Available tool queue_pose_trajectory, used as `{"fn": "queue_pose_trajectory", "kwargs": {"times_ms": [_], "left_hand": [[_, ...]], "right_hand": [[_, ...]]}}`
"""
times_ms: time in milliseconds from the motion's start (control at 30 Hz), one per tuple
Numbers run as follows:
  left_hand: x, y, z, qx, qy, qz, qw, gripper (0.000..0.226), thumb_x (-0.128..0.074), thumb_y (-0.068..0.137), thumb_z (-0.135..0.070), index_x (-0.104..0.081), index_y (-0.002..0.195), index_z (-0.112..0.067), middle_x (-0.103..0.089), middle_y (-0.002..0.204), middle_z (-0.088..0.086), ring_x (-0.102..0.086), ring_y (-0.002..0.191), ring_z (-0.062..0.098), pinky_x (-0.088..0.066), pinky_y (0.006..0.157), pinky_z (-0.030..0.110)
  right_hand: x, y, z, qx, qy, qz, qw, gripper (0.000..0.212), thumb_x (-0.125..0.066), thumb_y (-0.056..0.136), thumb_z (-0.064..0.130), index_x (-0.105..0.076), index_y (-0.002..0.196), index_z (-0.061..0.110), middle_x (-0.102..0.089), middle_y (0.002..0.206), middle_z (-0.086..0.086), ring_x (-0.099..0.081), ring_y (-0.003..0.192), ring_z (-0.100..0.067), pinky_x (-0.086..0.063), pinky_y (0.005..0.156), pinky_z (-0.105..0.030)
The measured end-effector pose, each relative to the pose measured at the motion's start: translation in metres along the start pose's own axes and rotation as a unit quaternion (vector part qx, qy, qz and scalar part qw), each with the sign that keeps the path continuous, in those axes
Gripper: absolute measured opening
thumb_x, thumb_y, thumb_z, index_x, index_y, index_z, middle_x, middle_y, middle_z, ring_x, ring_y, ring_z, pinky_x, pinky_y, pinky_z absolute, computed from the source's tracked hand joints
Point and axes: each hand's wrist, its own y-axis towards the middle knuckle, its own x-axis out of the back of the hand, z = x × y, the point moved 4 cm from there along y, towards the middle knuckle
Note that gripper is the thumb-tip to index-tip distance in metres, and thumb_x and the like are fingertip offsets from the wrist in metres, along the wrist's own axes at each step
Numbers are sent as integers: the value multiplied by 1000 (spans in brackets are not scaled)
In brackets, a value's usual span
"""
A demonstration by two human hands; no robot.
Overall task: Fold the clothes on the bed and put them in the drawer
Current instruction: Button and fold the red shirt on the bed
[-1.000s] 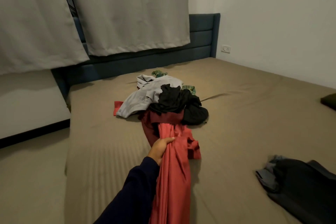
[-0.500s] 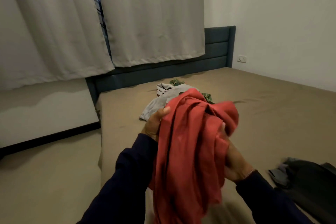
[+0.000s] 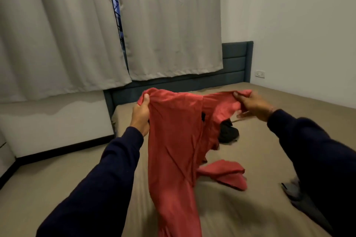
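A red garment [image 3: 173,140] hangs spread between my two hands above the bed [image 3: 260,159]. My left hand [image 3: 140,115] grips its upper left edge, thumb over the cloth. My right hand [image 3: 252,106] pinches the upper right edge. Most of the cloth drapes down from the left hand, and one end [image 3: 225,176] trails on the bedsheet. Behind the garment a black piece of clothing [image 3: 228,132] lies on the bed; the remainder of the pile is hidden. No drawer is in view.
A dark grey garment [image 3: 296,196] lies on the bed at the right, partly behind my right sleeve. The blue headboard [image 3: 235,59] and grey curtains [image 3: 169,25] stand at the back. A wall socket [image 3: 260,74] is on the right wall. Floor lies left of the bed.
My hands have pulled apart, stretching the bunched red garment open sideways. One second ago only the left hand held it, low over the bed by the pile.
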Motion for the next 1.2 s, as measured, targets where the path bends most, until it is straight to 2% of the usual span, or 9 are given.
{"fn": "queue_pose_trajectory", "kwargs": {"times_ms": [167, 300, 500, 600, 667, 800, 900, 967, 1200], "left_hand": [[6, 37, -45, -45, 78, -82, 993, 48, -75, 82, -48, -71, 106, -7, -73, 110, 11, -70, 99, 26, -57, 94, 43], [18, 17, -28, -3, 436, -212, 875, 82, -75, 73, -57, -52, 126, 1, -62, 125, 19, -58, 117, 40, -48, 101, 47], [-86, -52, 10, -153, 359, 253, 885, 107, -92, 62, -44, -31, 149, -36, -53, 138, -8, -50, 125, -2, -42, 90, 5], [-117, -57, -1, -107, 348, 353, 862, 63, -83, 80, -17, -55, 136, -14, -70, 120, 5, -68, 107, 12, -53, 87, 19], [-124, -55, -9, -127, 348, 338, 865, 24, -72, 91, -14, -69, 110, 0, -75, 97, 11, -72, 86, 20, -58, 79, 32], [-120, -60, -24, -156, 262, 232, 924, 16, -64, 97, -18, -72, 100, -4, -71, 89, 11, -67, 79, 23, -58, 79, 43], [-111, -64, -41, -153, 195, 188, 950, 18, -61, 99, -16, -69, 115, -16, -73, 102, 5, -71, 92, 20, -60, 87, 37], [-98, -58, -51, -160, 189, 160, 956, 18, -61, 99, -16, -69, 114, -9, -73, 100, 6, -71, 91, 20, -59, 88, 40], [-55, -35, -92, -208, 170, 52, 962, 11, -59, 100, -22, -66, 104, -14, -72, 98, 8, -69, 86, 19, -60, 82, 38]], "right_hand": [[23, 8, 91, 162, -1, -97, 982, 34, -69, 90, 51, -72, 98, 18, -58, 67, 3, -52, 58, -13, -46, 46, -21], [4, -9, 97, 156, -89, 50, 982, 42, -71, 82, 59, -76, 91, 18, -65, 72, -5, -57, 62, -17, -54, 58, -26], [-56, -32, 84, 163, -220, 238, 932, 30, -80, 81, 33, -78, 106, 15, -77, 97, -7, -72, 85, -19, -58, 71, -23], [-63, -38, 91, 198, -153, 251, 935, 33, -83, 80, 31, -78, 101, 6, -75, 97, -20, -69, 82, -23, -57, 82, -36], [-61, -42, 84, 210, -67, 183, 958, 38, -83, 80, 35, -75, 105, 8, -74, 100, -20, -71, 88, -25, -56, 84, -40], [-86, -77, 7, 185, -56, 194, 962, 63, -90, 74, 23, -59, 130, 22, -73, 116, 7, -71, 104, -9, -59, 90, -30], [-97, -83, -76, 132, -188, 194, 954, 31, -81, 82, 44, -74, 102, 22, -77, 95, 7, -73, 84, -8, -60, 83, -43], [-85, -69, -102, 108, -208, 140, 962, 50, -69, 82, 66, -73, 83, 16, -75, 81, -3, -70, 69, -12, -59, 75, -48], [-6, -32, 25, 182, -124, -29, 975, 40, -59, 98, 42, -67, 91, 3, -62, 73, -4, -53, 62, -13, -42, 49, -21]]}}
